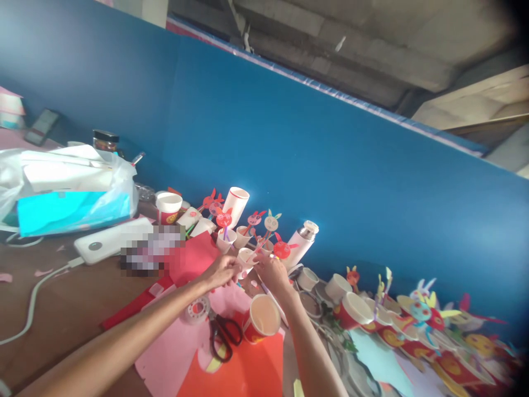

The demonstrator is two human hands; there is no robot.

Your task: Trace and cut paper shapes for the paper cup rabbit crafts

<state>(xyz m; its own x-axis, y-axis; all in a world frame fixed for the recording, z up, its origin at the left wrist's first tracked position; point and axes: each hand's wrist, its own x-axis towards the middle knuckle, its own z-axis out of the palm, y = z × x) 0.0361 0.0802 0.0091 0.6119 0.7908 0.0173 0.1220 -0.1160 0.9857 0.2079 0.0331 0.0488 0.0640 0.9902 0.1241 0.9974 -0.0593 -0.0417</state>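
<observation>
Fingers (236,266): left hand (223,271) pinches small white cup (244,256) steady; right hand (270,274) at its 3 o'clock, grip unclear
Scissors (223,333): 6 o'clock, kept handy

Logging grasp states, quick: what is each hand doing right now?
Left hand: closed, pinching the small white paper cup.
Right hand: fingers curled beside that cup; whether it grips anything cannot be told.

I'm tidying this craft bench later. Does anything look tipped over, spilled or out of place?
Nothing looks spilled. The tall white cup and the flask lean to the right while the red-banded cup stands straight, though lens tilt may add to that. Pink paper scraps lie loose on the table.
</observation>
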